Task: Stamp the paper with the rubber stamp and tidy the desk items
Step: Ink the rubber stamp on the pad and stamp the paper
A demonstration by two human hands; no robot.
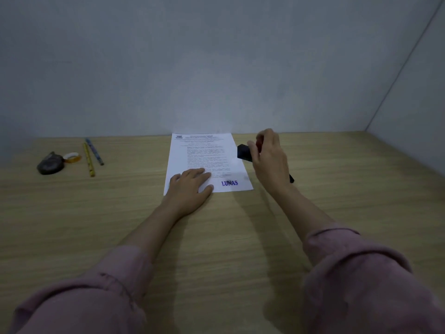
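Spreading across the whole lower view: a wooden desk (240, 237), meeting a pale grey wall (216, 56) along its far edge.

Reaching in from six o'clock: two forearms in rolled pink sleeves (361, 273).

Lying at the desk's twelve o'clock, its top edge touching the wall line: a printed sheet of paper (199, 150), carrying a purple "LUNAS" stamp mark (229, 183) in its corner at five o'clock.

Pressing flat on the sheet's corner at seven o'clock: the left hand (190, 182), palm down, fingers lying together and extended, thumb pointing toward the mark.

Hovering just off the sheet's edge at three o'clock: the right hand (269, 155), fingers curled and closing on a dark rubber stamp (244, 153), whose block is sticking out toward nine o'clock beside the paper. Peeking out under the wrist at five o'clock: another dark piece (291, 178), too hidden to identify.

Sitting well apart, at the desk's ten o'clock: a dark rounded lump (50, 163) touching a small roll of clear tape (72, 157), and just beside them at three o'clock two pencils, one yellow (88, 160) and one blue (94, 151), lying nearly parallel.
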